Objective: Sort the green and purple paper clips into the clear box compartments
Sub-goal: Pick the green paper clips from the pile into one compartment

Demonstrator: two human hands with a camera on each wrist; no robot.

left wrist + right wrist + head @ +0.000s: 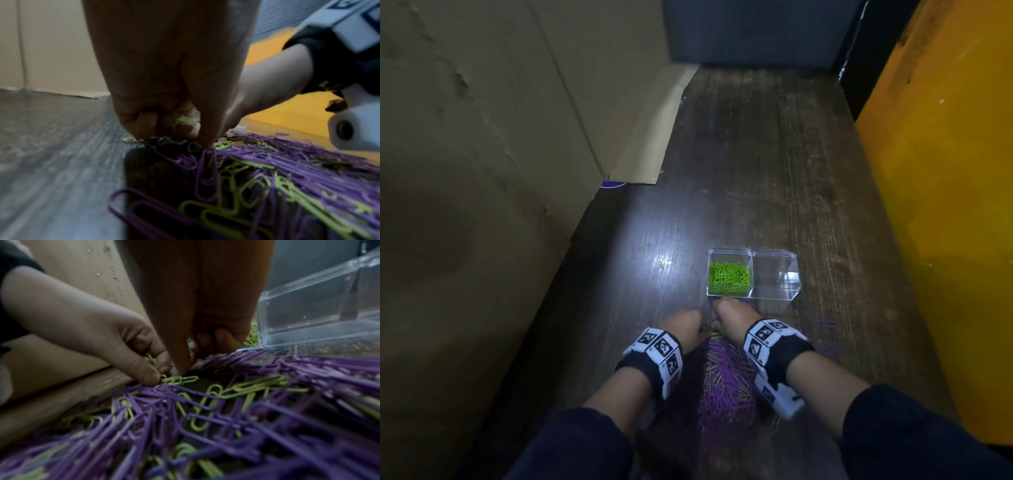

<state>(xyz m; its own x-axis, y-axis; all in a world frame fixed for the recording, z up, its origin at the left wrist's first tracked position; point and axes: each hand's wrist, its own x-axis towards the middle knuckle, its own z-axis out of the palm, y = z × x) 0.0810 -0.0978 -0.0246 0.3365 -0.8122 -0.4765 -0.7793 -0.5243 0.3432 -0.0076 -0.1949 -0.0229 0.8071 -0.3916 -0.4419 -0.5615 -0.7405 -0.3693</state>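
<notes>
With both my left hand (pixel 683 327) and right hand (pixel 729 317) pinching green clips (pixel 179 380) at the pile's (pixel 726 380) far edge, I should lift cleanly, shed purple ones, and drop into the box's (pixel 774 297) left compartment just beyond.

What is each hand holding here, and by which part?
The left hand holds green paper clips tucked under its curled fingers. The right hand reaches its fingers into the pile; whether it holds a clip cannot be told.
</notes>
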